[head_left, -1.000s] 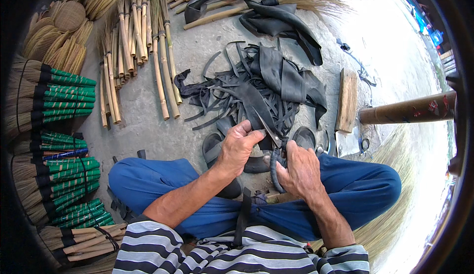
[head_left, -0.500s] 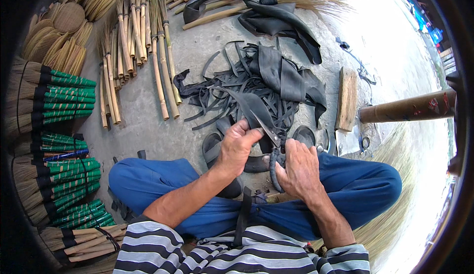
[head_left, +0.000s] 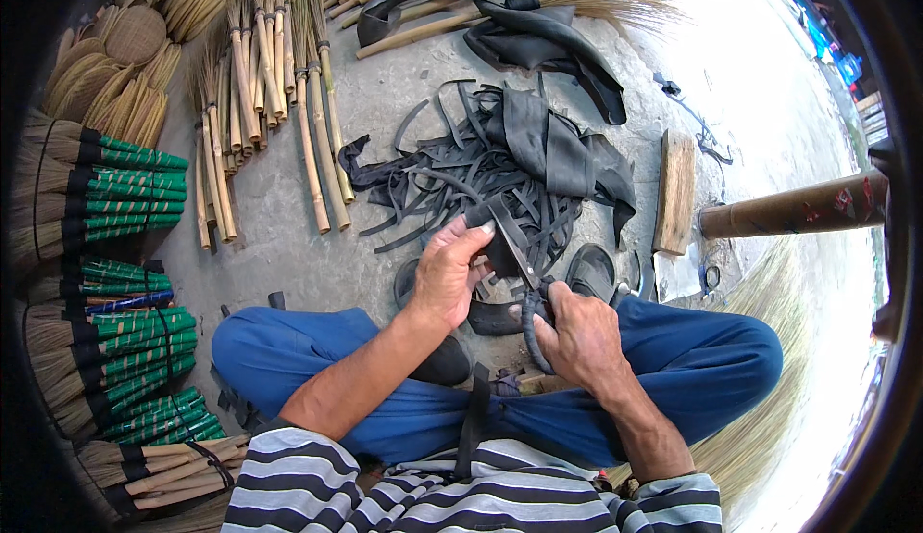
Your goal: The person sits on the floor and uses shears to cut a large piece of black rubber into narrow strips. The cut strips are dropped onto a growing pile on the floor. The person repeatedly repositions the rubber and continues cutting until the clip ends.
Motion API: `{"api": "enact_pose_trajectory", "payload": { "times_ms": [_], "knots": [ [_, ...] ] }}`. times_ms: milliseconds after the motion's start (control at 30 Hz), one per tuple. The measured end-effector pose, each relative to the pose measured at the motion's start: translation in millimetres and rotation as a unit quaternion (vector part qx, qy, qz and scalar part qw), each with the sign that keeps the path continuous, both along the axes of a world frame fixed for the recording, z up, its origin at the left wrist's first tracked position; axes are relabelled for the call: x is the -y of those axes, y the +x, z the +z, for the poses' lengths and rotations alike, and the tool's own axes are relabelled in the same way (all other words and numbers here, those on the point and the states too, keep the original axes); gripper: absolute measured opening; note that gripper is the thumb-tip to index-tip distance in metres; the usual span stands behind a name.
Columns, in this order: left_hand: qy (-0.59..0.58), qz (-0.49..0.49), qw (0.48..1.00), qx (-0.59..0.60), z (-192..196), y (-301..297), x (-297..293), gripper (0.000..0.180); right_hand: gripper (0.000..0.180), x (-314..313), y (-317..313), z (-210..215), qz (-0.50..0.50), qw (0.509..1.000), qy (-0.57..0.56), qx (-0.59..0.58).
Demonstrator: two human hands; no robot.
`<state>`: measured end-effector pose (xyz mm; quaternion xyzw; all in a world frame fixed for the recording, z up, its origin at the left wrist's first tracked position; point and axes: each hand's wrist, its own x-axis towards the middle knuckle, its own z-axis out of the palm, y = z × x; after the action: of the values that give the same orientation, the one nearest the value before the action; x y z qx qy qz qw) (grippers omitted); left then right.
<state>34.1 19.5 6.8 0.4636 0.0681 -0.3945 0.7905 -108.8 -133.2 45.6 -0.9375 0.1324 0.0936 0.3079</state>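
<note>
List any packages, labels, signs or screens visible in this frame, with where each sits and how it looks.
None can be made out: no package, label, sign or screen.
Nearest candidate: small red marks on the brown pole at right, too small to tell what they are.
Upper right rim: blurred blue and red shapes, unidentifiable.

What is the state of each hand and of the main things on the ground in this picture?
Left hand: gripping the black rubber piece.
Right hand: closed on a handle, blade against the rubber.
Rubber strips: loose, tangled heap.
Bamboo sticks: lying side by side.
Wooden block: lying flat.
</note>
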Motion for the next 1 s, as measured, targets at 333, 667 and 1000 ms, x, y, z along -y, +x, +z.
{"api": "enact_pose_trajectory", "payload": {
  "times_ms": [333, 667, 1000],
  "knots": [
    [-0.038, -0.012, 0.996, 0.076, 1.7, -16.2, 6.0, 0.017, 0.044, -0.6, 1.4, -0.2, -0.01, 0.995, -0.059, 0.08],
    [-0.006, 0.002, 1.0, 0.012, 1.7, -1.8, 0.7, 0.014, 0.038, -1.9, -3.0, -1.3, -0.01, 1.0, 0.001, 0.001],
    [-0.028, -0.028, 0.995, 0.094, 0.3, -18.3, 6.2, 0.022, 0.045, -0.1, -0.6, -0.1, -0.012, 0.995, -0.058, 0.084]
  ]
}}
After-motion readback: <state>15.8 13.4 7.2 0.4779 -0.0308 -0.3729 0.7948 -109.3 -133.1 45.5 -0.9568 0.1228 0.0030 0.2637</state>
